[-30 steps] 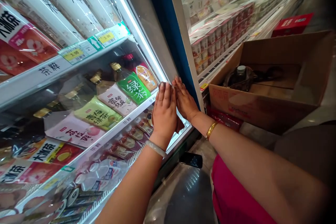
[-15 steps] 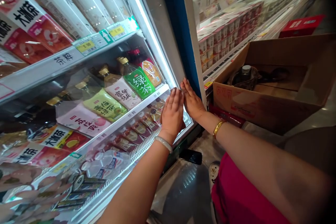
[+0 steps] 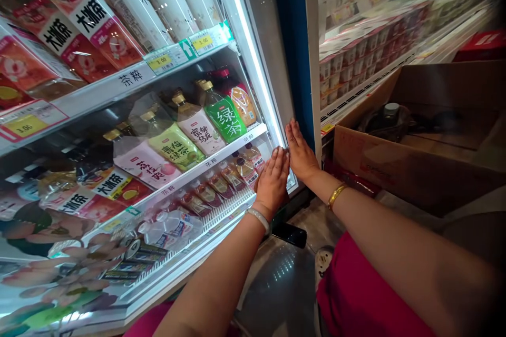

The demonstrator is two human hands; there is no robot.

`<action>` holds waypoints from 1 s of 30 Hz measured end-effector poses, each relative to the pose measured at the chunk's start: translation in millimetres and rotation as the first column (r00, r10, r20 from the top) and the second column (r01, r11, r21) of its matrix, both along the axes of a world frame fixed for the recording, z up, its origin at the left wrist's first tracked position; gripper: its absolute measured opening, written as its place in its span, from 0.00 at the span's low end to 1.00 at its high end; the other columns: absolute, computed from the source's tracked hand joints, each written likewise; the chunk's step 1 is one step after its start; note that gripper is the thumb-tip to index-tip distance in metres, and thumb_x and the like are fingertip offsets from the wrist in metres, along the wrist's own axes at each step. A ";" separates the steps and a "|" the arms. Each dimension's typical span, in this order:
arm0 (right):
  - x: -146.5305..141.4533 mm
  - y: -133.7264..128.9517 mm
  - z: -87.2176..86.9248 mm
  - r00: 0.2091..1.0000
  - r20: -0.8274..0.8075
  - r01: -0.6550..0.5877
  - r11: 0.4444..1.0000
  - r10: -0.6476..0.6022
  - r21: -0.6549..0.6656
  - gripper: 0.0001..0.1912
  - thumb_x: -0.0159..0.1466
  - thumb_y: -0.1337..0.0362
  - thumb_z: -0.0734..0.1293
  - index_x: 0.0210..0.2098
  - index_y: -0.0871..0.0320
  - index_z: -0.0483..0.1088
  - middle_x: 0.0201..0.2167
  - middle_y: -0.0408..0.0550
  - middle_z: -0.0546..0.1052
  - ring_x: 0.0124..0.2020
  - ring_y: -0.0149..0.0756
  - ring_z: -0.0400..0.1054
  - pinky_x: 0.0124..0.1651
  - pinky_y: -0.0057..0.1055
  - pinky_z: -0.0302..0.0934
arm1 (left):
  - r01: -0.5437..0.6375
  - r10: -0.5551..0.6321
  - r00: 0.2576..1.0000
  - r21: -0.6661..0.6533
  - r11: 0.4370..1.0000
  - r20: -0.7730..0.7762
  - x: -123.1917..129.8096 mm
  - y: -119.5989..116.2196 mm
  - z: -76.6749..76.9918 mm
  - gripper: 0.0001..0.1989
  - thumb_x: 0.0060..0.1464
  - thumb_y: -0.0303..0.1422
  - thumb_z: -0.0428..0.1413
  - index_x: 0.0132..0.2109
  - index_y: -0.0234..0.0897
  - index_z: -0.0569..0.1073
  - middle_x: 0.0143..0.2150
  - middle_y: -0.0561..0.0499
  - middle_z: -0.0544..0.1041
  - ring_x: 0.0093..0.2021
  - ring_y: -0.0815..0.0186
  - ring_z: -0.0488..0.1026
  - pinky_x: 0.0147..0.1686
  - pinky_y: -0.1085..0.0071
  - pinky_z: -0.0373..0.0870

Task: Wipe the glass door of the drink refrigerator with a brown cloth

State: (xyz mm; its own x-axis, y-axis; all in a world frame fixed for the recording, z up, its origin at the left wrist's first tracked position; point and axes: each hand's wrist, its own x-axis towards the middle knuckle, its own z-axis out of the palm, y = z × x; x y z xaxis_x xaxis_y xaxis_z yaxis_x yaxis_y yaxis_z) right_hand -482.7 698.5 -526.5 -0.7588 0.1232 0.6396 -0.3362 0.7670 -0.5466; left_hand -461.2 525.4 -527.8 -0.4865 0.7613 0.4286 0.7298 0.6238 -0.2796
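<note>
My left hand, with a pale bangle at its wrist, lies against the lower right edge of the glass door of a lit drinks cooler. Its fingers are stretched out and hold nothing visible. Just right of it, my right hand, above a gold bangle, rests flat on the frame beside the blue panel, fingers extended. Behind the glass, a green-labelled bottle and other drinks stand on the middle shelf. Small bottles sit on the bottom rack, nearest my left hand.
An open cardboard box with a capped bottle inside stands at the right, before a chiller with stacked cups. A dark phone-like object is below my hands. A red box lies at the far right.
The view has shifted, so the cooler and both hands appear further right. My hands remain against the door edge and frame, with fingers still extended.
</note>
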 end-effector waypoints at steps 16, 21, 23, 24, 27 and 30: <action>7.0 -5.4 -1.0 0.996 0.083 -0.012 0.994 0.021 -0.111 0.41 0.68 0.76 0.52 0.79 0.53 0.40 0.81 0.44 0.40 0.81 0.36 0.31 0.82 0.46 0.37 | 0.118 -0.112 0.989 -0.070 0.990 0.093 -6.3 -5.6 -20.2 0.27 0.67 0.24 0.49 0.71 0.40 0.68 0.73 0.44 0.68 0.76 0.59 0.59 0.74 0.57 0.62; 18.6 -35.5 -15.8 0.988 0.148 0.075 0.962 -0.037 -0.262 0.38 0.71 0.70 0.51 0.79 0.57 0.39 0.81 0.49 0.39 0.81 0.35 0.32 0.81 0.44 0.40 | 0.149 -0.144 0.984 -0.041 0.988 0.105 -9.0 -11.9 -13.0 0.26 0.66 0.26 0.53 0.70 0.32 0.68 0.72 0.37 0.69 0.77 0.54 0.59 0.74 0.55 0.62; 21.3 -47.7 -20.6 0.984 0.168 0.114 0.938 -0.060 -0.329 0.35 0.74 0.64 0.51 0.78 0.60 0.41 0.81 0.52 0.40 0.81 0.36 0.35 0.81 0.41 0.42 | 0.130 -0.129 0.987 -0.010 0.991 0.096 -6.3 -15.4 -4.9 0.28 0.67 0.26 0.51 0.72 0.30 0.64 0.73 0.34 0.66 0.77 0.51 0.56 0.74 0.52 0.62; 21.7 -53.0 -23.0 0.981 0.178 0.134 0.923 -0.073 -0.360 0.34 0.76 0.60 0.51 0.78 0.61 0.43 0.81 0.53 0.42 0.81 0.36 0.37 0.80 0.40 0.43 | 0.122 -0.122 0.988 0.005 0.992 0.090 -4.2 -17.0 -0.9 0.29 0.67 0.26 0.51 0.73 0.29 0.62 0.74 0.33 0.65 0.78 0.50 0.55 0.74 0.51 0.62; 19.0 -64.5 -32.2 0.966 0.224 0.216 0.869 -0.125 -0.446 0.34 0.77 0.53 0.48 0.77 0.62 0.46 0.80 0.56 0.45 0.80 0.38 0.42 0.80 0.42 0.46 | 0.114 -0.117 0.991 0.044 0.993 0.070 1.4 -18.9 10.4 0.32 0.67 0.24 0.51 0.75 0.31 0.58 0.76 0.34 0.62 0.79 0.49 0.51 0.74 0.49 0.61; 9.6 -71.7 -44.6 0.937 0.287 0.326 0.797 -0.200 -0.509 0.32 0.78 0.52 0.49 0.76 0.60 0.50 0.78 0.61 0.51 0.78 0.46 0.48 0.77 0.52 0.50 | 0.113 -0.116 0.993 0.094 0.989 0.035 1.2 -14.7 24.1 0.33 0.68 0.23 0.49 0.77 0.32 0.55 0.77 0.33 0.59 0.80 0.49 0.47 0.74 0.45 0.59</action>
